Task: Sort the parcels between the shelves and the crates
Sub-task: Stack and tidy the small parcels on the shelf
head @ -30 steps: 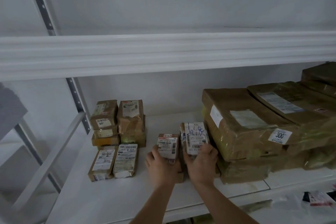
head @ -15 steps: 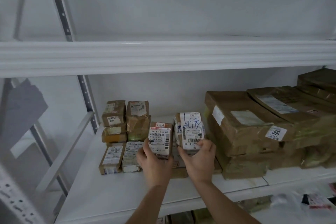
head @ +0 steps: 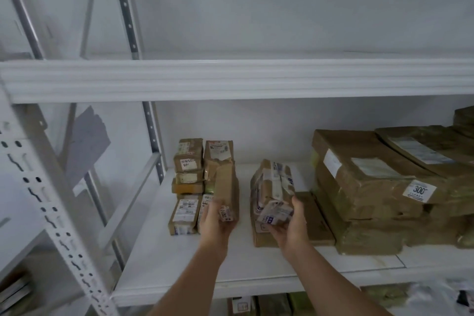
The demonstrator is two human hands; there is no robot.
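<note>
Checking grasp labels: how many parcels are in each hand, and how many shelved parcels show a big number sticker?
Held in left hand: 1, brown parcel
Held in right hand: 1, taped parcel
Shelved with big number sticker: 2, "60" parcel and "300" parcel
Total: 4

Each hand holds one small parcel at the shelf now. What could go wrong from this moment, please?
1. The left hand grips only the near end of a long brown parcel, close beside the small stack; it may knock that stack.
2. The right hand holds a taped parcel from below, tilted; it could slip onto the flat box under it.
3. Labels are blurred here; a parcel may be sorted wrongly.
</note>
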